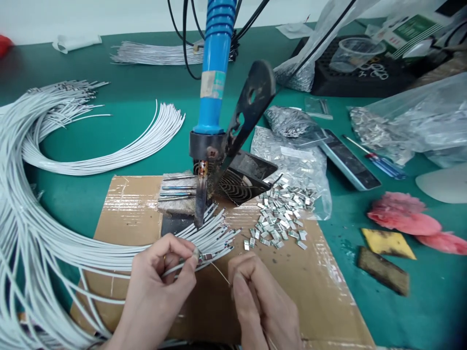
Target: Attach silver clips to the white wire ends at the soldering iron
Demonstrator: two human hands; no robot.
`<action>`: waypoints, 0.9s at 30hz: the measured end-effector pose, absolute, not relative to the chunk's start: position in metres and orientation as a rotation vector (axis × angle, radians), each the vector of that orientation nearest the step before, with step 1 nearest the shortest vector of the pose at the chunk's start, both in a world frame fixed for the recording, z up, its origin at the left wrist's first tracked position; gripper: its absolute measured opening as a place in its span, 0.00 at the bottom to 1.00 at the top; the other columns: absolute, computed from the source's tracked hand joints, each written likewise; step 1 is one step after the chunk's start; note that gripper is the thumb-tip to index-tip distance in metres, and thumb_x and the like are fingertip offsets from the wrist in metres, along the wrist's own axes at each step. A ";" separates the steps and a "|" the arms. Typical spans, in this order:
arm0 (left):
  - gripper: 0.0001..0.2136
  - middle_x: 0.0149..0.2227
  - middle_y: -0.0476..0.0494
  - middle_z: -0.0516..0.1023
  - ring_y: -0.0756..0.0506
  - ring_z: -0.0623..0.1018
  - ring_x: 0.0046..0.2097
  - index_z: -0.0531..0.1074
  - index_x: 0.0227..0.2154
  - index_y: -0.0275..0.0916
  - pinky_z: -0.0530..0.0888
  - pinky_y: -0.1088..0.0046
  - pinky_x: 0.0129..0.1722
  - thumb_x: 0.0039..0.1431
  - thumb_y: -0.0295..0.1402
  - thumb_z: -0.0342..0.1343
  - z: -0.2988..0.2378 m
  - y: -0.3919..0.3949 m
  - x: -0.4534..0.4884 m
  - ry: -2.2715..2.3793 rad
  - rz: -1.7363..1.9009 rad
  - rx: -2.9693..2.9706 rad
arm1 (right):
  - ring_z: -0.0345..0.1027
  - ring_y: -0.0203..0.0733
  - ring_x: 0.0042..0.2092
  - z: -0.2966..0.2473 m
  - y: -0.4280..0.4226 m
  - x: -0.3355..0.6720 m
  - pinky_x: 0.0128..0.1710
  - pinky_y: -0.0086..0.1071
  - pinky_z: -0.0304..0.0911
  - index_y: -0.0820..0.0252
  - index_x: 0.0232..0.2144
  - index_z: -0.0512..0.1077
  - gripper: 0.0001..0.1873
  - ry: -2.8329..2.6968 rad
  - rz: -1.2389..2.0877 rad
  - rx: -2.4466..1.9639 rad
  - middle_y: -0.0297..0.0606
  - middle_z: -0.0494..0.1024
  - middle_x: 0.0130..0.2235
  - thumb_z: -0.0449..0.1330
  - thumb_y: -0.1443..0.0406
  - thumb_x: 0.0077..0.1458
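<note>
My left hand pinches the end of a white wire with a small metal clip on its tip, just under the fanned wire ends. My right hand is closed in a pinch on a thin strand of solder wire that points up toward the clip. Both hands rest over a taped cardboard sheet. Right above them a blue-handled soldering iron stands tip down in its black stand. A heap of small metal clips lies on the cardboard to the right.
Big bundles of white wires curve over the green table at left. Plastic bags of metal parts, a phone, a screwdriver, pink and yellow sponges and a black tray with a plastic cup lie right.
</note>
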State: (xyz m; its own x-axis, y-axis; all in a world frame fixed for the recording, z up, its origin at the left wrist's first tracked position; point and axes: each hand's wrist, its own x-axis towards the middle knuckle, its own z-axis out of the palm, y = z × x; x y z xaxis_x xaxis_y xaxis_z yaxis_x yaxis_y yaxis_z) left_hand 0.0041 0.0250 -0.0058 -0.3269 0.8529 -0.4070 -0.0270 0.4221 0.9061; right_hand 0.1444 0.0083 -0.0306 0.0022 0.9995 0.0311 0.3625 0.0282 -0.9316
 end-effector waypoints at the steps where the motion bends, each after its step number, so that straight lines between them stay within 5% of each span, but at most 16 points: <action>1: 0.06 0.30 0.50 0.77 0.56 0.66 0.25 0.73 0.21 0.36 0.59 0.82 0.23 0.47 0.27 0.66 -0.006 0.025 0.004 1.661 1.078 0.741 | 0.61 0.38 0.30 -0.031 0.009 0.145 0.34 0.32 0.58 0.54 0.29 0.60 0.16 -1.499 0.983 -1.416 0.31 0.64 0.30 0.45 0.68 0.71; 10: 0.07 0.31 0.50 0.77 0.56 0.59 0.22 0.71 0.22 0.37 0.53 0.78 0.22 0.51 0.29 0.63 -0.011 0.024 0.002 1.658 1.070 0.835 | 0.69 0.37 0.31 -0.027 0.017 0.147 0.34 0.29 0.65 0.54 0.29 0.68 0.11 -1.518 0.910 -1.301 0.33 0.73 0.32 0.59 0.71 0.63; 15: 0.06 0.33 0.48 0.79 0.54 0.68 0.25 0.72 0.23 0.39 0.58 0.79 0.22 0.55 0.29 0.61 -0.020 0.022 -0.001 1.652 1.067 0.909 | 0.77 0.45 0.43 -0.021 0.019 0.140 0.43 0.35 0.71 0.54 0.27 0.71 0.11 -1.478 0.791 -1.361 0.43 0.79 0.45 0.61 0.72 0.60; 20: 0.06 0.33 0.47 0.79 0.52 0.73 0.27 0.72 0.23 0.39 0.61 0.79 0.22 0.54 0.30 0.61 -0.019 0.024 0.000 1.674 1.078 0.899 | 0.81 0.41 0.39 -0.020 0.021 0.134 0.37 0.28 0.73 0.54 0.24 0.71 0.12 -1.410 0.840 -1.349 0.38 0.85 0.42 0.64 0.72 0.56; 27: 0.06 0.32 0.48 0.79 0.51 0.73 0.27 0.72 0.22 0.39 0.61 0.78 0.22 0.51 0.29 0.62 -0.006 0.028 0.005 1.754 1.070 0.887 | 0.83 0.42 0.39 -0.022 0.023 0.136 0.41 0.28 0.76 0.55 0.22 0.71 0.12 -1.323 0.988 -1.361 0.39 0.86 0.42 0.65 0.71 0.55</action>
State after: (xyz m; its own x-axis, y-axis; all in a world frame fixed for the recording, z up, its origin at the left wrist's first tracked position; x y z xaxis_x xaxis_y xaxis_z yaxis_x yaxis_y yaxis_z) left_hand 0.0049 0.0278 -0.0062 -0.3644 0.8786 -0.3086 0.1272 0.3753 0.9181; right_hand 0.1359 0.0234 -0.0216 0.0839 0.9941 0.0684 0.2160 0.0488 -0.9752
